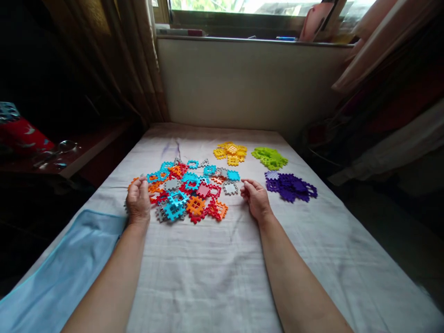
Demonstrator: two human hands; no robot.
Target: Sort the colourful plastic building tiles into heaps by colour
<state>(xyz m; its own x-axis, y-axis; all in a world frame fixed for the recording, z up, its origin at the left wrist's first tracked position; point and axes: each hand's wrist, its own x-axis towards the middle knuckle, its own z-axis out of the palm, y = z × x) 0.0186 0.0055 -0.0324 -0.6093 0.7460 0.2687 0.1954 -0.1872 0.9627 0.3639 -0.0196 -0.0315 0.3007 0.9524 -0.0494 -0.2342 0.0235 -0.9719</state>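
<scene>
A mixed pile of notched plastic building tiles, blue, red, orange and grey, lies on the bed sheet between my hands. My left hand (138,201) is at the pile's left edge, its fingers curled together beside an orange tile (154,187). A small pale bit shows at its fingertips, too small to name. To the right of the pile, my right hand (256,199) has its fingers bent in and shows nothing between them. Closest to it is a grey tile (230,188), with a blue tile (233,175) just behind. An orange window tile (195,206) lies at the pile's front.
Sorted heaps of yellow tiles (231,151), green tiles (269,158) and purple tiles (293,187) lie behind and right. A light blue cloth (79,249) covers the left front. Glasses (67,146) rest on a side table; a wall (243,83) closes the far end.
</scene>
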